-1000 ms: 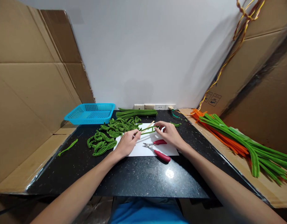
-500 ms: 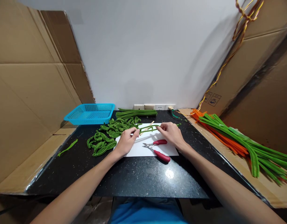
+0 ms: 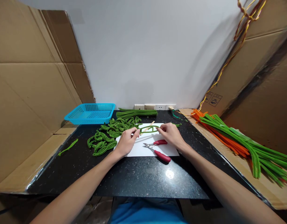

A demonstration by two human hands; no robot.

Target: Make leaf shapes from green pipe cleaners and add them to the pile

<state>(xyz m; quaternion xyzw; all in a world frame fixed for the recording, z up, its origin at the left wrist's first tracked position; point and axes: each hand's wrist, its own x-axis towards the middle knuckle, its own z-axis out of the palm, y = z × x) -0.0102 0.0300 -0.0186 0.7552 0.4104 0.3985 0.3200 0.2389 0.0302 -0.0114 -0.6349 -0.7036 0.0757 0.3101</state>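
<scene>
A loop of green pipe cleaner (image 3: 148,132) stretches between my two hands above a white sheet of paper (image 3: 134,150). My left hand (image 3: 127,140) pinches its left end, and my right hand (image 3: 171,133) pinches the right end. On the paper, just below the loop, lie cutting pliers (image 3: 162,155) with red handles spread and jaws pointing left. A thin wooden stick (image 3: 152,123) lies behind the loop. To the left of my left hand is a pile of bent green pipe-cleaner pieces (image 3: 103,143), many shaped like leaves.
A blue plastic basket (image 3: 89,120) stands at the back left. Straight green pipe cleaners (image 3: 137,114) lie in a bundle by the wall. On the right are more green (image 3: 241,140) and orange pipe cleaners (image 3: 232,145) on cardboard. A green strip (image 3: 68,147) lies far left.
The loop has opened slightly between my fingers, its two strands bowing into a rounder, longer oval. Both hands stay nearly in place.
</scene>
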